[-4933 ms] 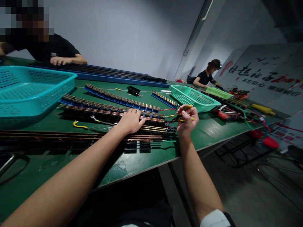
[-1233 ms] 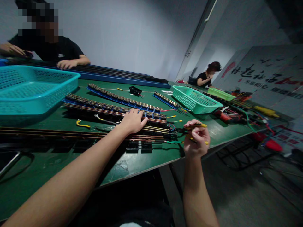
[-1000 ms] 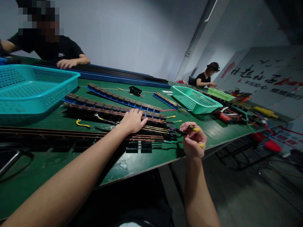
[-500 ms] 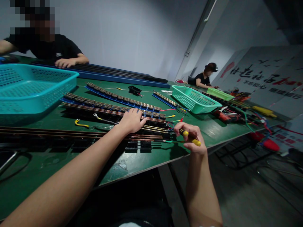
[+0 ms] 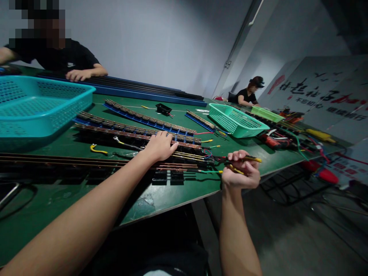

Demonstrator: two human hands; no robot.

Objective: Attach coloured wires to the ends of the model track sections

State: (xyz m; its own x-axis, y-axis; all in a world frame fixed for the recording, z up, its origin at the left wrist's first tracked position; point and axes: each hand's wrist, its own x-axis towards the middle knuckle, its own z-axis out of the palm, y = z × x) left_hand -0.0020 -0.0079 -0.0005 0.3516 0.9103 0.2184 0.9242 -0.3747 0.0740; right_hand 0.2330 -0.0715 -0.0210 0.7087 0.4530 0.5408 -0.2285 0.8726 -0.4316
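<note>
My left hand [image 5: 159,146] lies flat, fingers stretched out, pressing on a long dark rail strip with copper conductors [image 5: 135,135] on the green table [image 5: 184,191]. My right hand [image 5: 240,172] is closed round yellow-handled pliers [image 5: 243,160] at the rail's right end, their jaws pointing left toward the coloured wire ends [image 5: 209,153] sticking out there. Another copper rail [image 5: 71,163] runs along the table in front of my left arm.
A blue basket [image 5: 37,107] stands at far left and a green basket [image 5: 237,120] at right. More rail strips [image 5: 143,119], a yellow wire [image 5: 96,150], tools and cables [image 5: 287,140] lie around. Two other people sit at the table's far side.
My right hand has turned the pliers from pointing down-left to lying level, and moved slightly right toward the table edge. The left hand has stayed on the rail.
</note>
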